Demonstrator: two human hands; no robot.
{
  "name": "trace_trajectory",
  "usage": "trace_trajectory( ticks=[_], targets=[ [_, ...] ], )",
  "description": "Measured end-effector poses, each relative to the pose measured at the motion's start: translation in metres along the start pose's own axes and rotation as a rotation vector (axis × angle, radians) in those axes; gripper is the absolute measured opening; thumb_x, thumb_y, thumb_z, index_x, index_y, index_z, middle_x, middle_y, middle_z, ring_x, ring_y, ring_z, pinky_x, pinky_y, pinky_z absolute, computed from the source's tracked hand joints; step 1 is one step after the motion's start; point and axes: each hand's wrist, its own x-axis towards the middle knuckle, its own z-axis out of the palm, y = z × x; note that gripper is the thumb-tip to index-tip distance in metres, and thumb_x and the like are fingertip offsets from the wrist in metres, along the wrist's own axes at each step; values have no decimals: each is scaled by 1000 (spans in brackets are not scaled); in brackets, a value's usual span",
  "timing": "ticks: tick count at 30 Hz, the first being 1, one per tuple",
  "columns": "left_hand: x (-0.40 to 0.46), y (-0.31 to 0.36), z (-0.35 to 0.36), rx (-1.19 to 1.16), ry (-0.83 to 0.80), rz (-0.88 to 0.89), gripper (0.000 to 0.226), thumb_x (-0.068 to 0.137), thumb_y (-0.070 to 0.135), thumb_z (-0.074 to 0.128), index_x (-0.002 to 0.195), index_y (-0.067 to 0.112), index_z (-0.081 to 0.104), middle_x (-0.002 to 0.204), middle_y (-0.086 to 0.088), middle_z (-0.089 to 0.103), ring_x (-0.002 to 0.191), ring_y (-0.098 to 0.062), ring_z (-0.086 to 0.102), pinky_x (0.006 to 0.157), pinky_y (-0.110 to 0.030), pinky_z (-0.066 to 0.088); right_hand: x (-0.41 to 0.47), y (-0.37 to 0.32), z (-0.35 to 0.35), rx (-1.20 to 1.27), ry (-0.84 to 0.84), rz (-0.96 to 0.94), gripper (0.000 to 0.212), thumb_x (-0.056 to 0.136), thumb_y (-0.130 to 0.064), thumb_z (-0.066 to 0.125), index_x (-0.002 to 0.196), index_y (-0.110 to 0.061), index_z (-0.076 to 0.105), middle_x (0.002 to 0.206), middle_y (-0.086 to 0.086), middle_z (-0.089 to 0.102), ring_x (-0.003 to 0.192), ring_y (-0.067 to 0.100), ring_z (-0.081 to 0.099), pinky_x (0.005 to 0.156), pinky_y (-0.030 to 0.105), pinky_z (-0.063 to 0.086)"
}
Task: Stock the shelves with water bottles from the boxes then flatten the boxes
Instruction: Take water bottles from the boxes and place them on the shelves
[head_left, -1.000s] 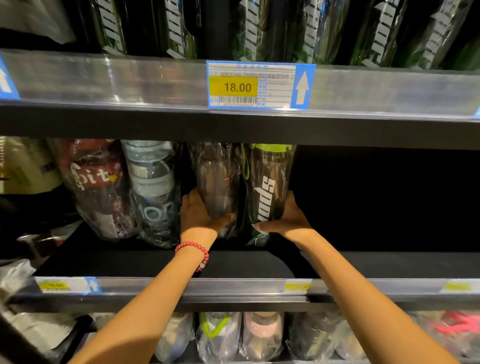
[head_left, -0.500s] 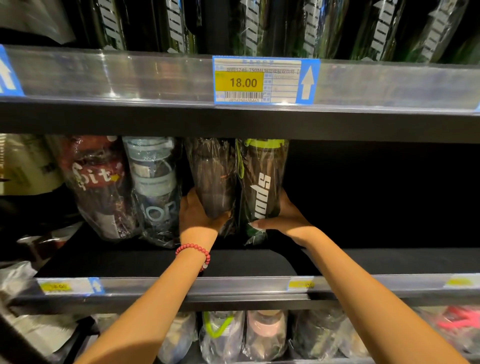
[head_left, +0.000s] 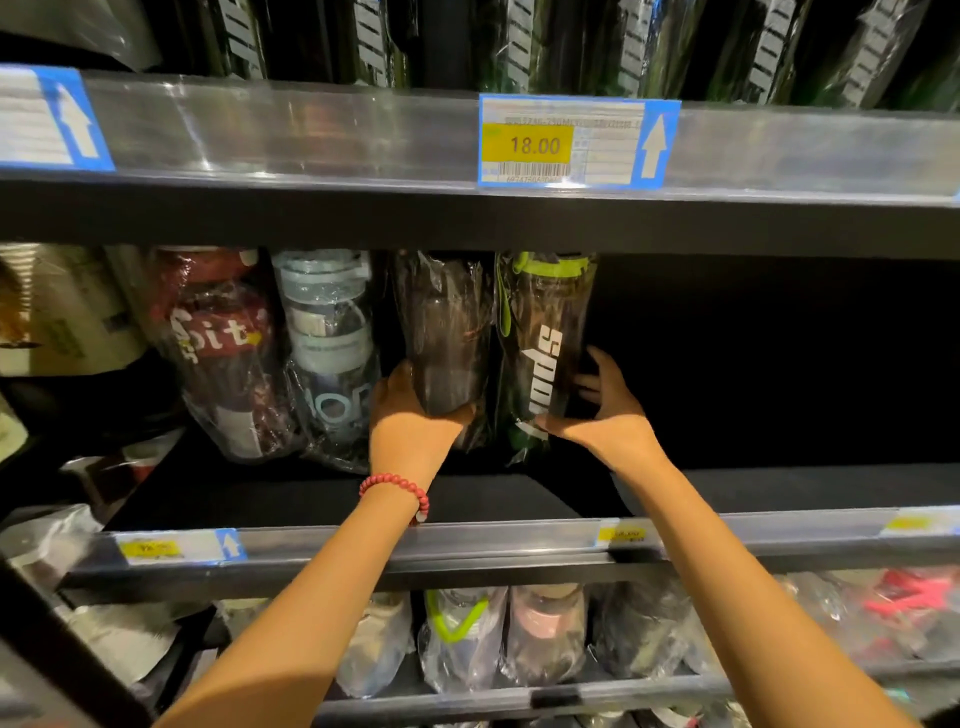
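Observation:
Two dark water bottles in clear plastic wrap stand side by side on the middle shelf (head_left: 519, 493). My left hand (head_left: 410, 421) grips the lower part of the plain black bottle (head_left: 447, 332). My right hand (head_left: 605, 410) holds the bottle with a green lid and white "Sports" lettering (head_left: 545, 338), thumb in front and fingers spread along its right side. No boxes are in view.
Left of the two bottles stand a grey wrapped bottle (head_left: 327, 343) and a red one (head_left: 218, 343). The shelf right of my right hand is dark and bare. Rows of wrapped bottles fill the top shelf (head_left: 519, 47) and the bottom shelf (head_left: 467, 639). An 18.00 price tag (head_left: 576, 141) hangs overhead.
Both hands have stayed on the two bottles, which shifted slightly. My right fingers have spread wider along the green-lidded bottle's side.

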Motion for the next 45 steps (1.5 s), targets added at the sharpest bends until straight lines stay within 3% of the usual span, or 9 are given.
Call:
trace_trajectory(
  ticks=[6, 13, 17, 20, 25, 31, 36, 39, 45],
  targets=[
    [-87, -5, -38, 168, -32, 324, 67, 75, 35, 75, 134, 23, 45, 126, 9, 44, 120, -8, 40, 99, -23, 34, -104, 1, 3, -281, 67, -181, 85, 75, -34, 77, 145, -24, 30, 130, -16, 39, 123, -2, 35, 93, 5, 26],
    [-180, -58, -50, 413, -31, 391, 66, 75, 47, 56, 129, 10, 53, 126, -7, 56, 117, -21, 47, 105, -22, 30, -196, 30, 26, -458, -16, -372, 69, 80, -48, 53, 140, -25, 31, 138, -7, 43, 129, 14, 36, 108, 25, 29],
    [-234, -94, -39, 569, -186, 182, 80, 59, 38, 85, 126, 10, 51, 118, -11, 61, 106, -30, 58, 88, -35, 49, -226, 69, 43, -597, -245, -351, 73, 79, -44, 62, 141, -26, 28, 141, 0, 42, 129, 24, 40, 104, 42, 41],
    [-274, -113, -27, 651, -256, 50, 81, 60, 44, 81, 128, 17, 46, 117, -6, 61, 104, -27, 62, 82, -35, 54, -239, 89, 41, -672, -402, -397, 77, 77, -41, 71, 139, -27, 29, 138, 1, 44, 123, 27, 47, 95, 43, 47],
    [-327, -86, -1, 641, -154, -175, 75, 85, 47, 60, 147, 25, 25, 150, 4, 30, 139, -18, 28, 113, -28, 28, -259, 106, 15, -721, -510, -506, 87, 58, -40, 83, 132, -24, 42, 124, 0, 56, 110, 25, 59, 84, 38, 55],
    [-419, -58, 10, 737, -104, -379, 72, 81, 46, 62, 144, 31, 29, 144, 8, 36, 132, -16, 37, 106, -29, 36, -299, 134, -4, -696, -695, -567, 82, 47, -38, 89, 121, -19, 58, 115, 1, 62, 104, 25, 63, 78, 37, 57],
    [-521, -53, -15, 795, 8, -618, 88, 37, 49, 87, 116, 23, 59, 105, 4, 67, 86, -16, 68, 65, -23, 55, -351, 136, 20, -727, -937, -723, 89, 33, -51, 87, 112, -22, 58, 103, 0, 68, 88, 24, 69, 63, 34, 59],
    [-579, -51, -35, 808, 88, -770, 85, 36, 46, 88, 113, 20, 62, 100, 1, 68, 79, -18, 69, 60, -26, 56, -388, 122, 38, -718, -1076, -866, 95, 27, -56, 86, 109, -25, 51, 99, 0, 70, 84, 23, 70, 59, 33, 58],
    [-632, -54, -66, 715, 228, -977, 76, 63, 46, 75, 132, 24, 50, 129, 3, 54, 112, -22, 58, 87, -30, 52, -446, 82, 77, -709, -1251, -1070, 98, 20, -57, 87, 107, -24, 54, 98, -1, 71, 84, 20, 70, 58, 33, 58]
  ],
)
